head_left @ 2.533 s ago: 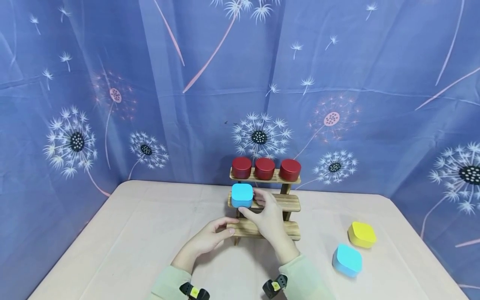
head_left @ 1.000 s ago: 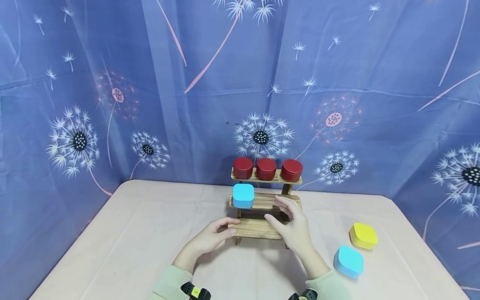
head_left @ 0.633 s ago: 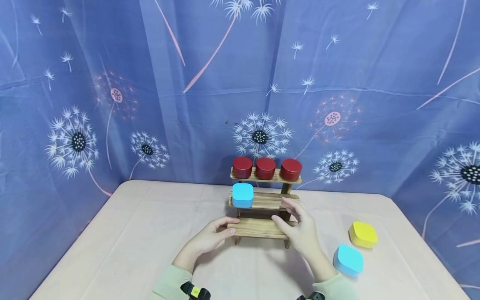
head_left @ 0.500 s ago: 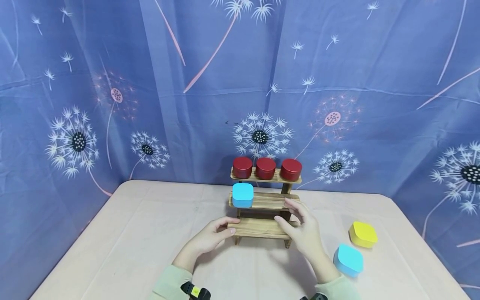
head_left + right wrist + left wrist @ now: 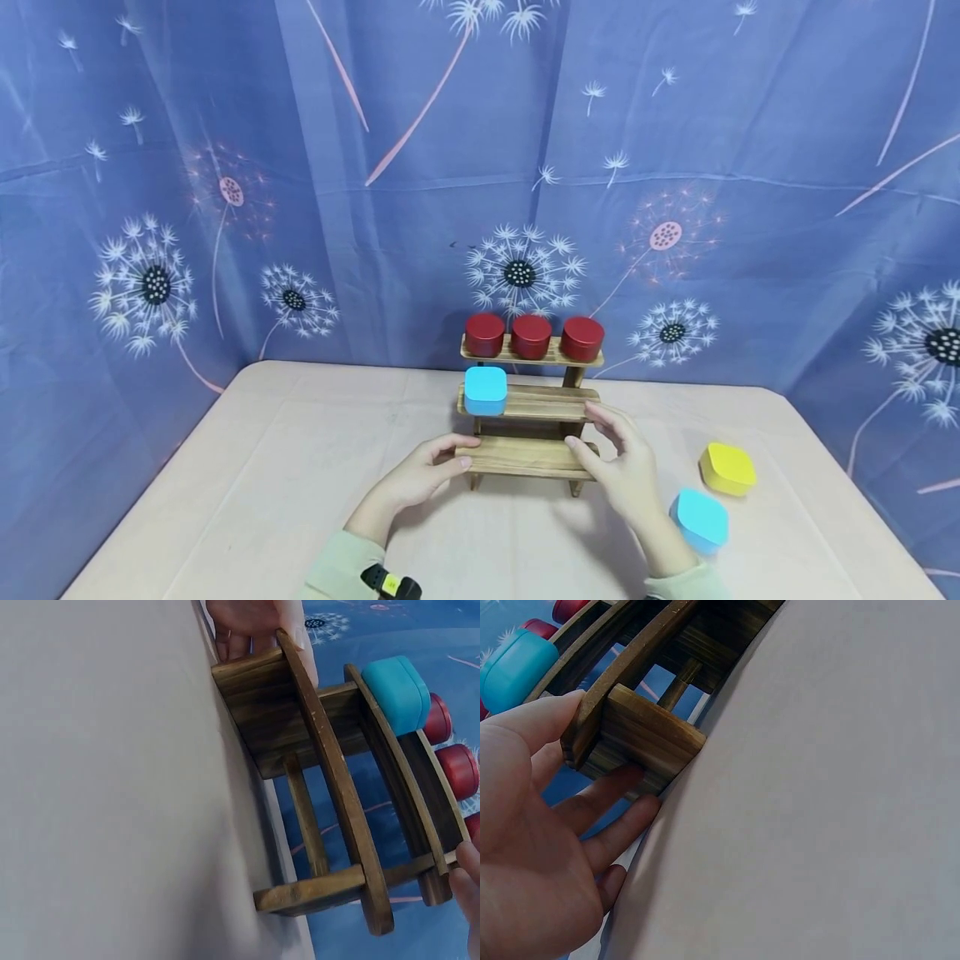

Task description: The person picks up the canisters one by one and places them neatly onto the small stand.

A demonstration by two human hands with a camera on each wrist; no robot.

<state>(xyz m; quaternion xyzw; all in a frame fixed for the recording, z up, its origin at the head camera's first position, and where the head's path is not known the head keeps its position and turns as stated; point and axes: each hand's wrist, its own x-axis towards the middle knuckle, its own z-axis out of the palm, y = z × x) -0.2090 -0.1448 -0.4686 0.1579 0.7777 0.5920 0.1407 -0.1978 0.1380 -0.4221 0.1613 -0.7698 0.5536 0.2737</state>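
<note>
A three-tier wooden display stand (image 5: 525,457) stands on the table. My left hand (image 5: 416,477) holds the left end of its lowest shelf, thumb at the front edge; the left wrist view shows other fingers beside the stand's leg. On the left of the middle shelf sits a light-blue rounded-square tin (image 5: 485,390). Three round red tins (image 5: 531,337) line the top shelf. Holding nothing, my right hand (image 5: 626,467) is at the stand's right side with thumb and fingers spread; whether it touches the shelf is unclear.
To the right on the table lie a yellow rounded-square tin (image 5: 727,469) and a second light-blue tin (image 5: 700,520), partly behind the right forearm. A blue curtain (image 5: 405,250) with dandelion prints hangs behind the pale tablecloth (image 5: 300,467).
Earlier my right hand held the light-blue tin at the middle shelf; it let go and moved right, off the tin. The tin stays on the shelf. My left hand has not moved.
</note>
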